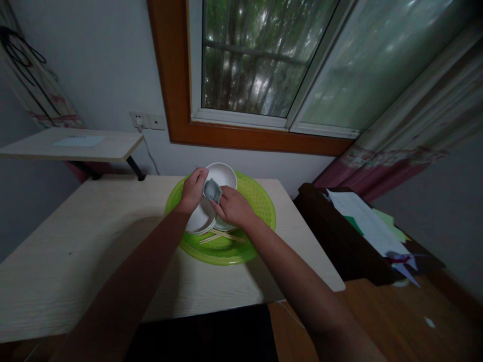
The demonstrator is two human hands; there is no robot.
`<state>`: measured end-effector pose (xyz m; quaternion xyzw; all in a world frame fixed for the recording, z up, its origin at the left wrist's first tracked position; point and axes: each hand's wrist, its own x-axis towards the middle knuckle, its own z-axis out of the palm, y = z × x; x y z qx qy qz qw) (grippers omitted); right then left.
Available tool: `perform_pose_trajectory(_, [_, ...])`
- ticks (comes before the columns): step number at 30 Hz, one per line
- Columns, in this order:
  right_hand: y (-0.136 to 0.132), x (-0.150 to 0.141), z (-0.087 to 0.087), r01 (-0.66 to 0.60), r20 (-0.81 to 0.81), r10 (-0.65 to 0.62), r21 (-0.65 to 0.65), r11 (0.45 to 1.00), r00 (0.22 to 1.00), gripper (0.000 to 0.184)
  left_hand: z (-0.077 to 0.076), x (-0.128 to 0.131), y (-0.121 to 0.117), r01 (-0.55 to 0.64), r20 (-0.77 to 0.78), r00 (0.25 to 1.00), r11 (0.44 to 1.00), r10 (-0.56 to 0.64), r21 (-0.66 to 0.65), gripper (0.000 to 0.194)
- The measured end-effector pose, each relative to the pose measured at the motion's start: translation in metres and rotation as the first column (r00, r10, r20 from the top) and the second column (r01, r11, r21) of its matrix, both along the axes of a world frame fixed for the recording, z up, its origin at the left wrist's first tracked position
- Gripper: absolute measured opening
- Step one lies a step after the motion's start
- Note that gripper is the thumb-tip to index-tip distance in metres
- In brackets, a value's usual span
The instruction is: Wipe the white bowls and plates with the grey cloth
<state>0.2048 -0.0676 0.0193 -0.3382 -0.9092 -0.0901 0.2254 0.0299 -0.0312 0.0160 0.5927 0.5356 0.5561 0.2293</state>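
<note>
My left hand and my right hand meet over a round green tray. Between them is a small crumpled grey cloth, gripped from both sides; whether something is inside it is hidden. Behind the hands a white bowl rests on the tray. Nearer to me, below the left hand, sit stacked white bowls. Another pale bowl is partly covered by my right hand. Several wooden chopsticks lie crossed at the front of the tray.
The tray stands on a light wooden table against the wall under a window. On the left is a raised shelf with a paper on it. Right of the table, a dark brown piece of furniture bears papers.
</note>
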Motion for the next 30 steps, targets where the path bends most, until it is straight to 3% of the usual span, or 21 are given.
perform_pose_trajectory(5, [0.003,0.004,0.002,0.047,-0.207,-0.048,-0.005,0.999,0.977,0.039,-0.001,-0.001,0.001,-0.038,0.000,0.999,0.999,0.038,-0.001,0.036])
perform_pose_trajectory(8, [0.004,0.008,-0.001,0.027,-0.279,-0.013,0.045,0.999,0.960,0.037,-0.001,-0.001,0.001,-0.023,0.007,1.000,1.000,0.023,0.016,0.036])
perform_pose_trajectory(14, [0.001,0.013,-0.004,-0.035,-0.131,0.056,0.156,0.987,0.990,0.032,-0.002,-0.002,0.001,-0.014,0.019,1.000,0.999,0.014,0.035,0.038])
perform_pose_trajectory(18, [0.002,0.012,-0.002,-0.055,-0.080,0.067,0.153,0.987,0.995,0.029,-0.002,-0.002,0.002,-0.018,0.009,1.000,1.000,0.017,0.014,0.038])
perform_pose_trajectory(30, [0.001,0.012,0.008,0.118,-0.011,-0.118,0.050,0.992,0.993,0.028,0.000,-0.003,0.001,-0.069,-0.036,0.997,0.997,0.068,-0.019,0.041])
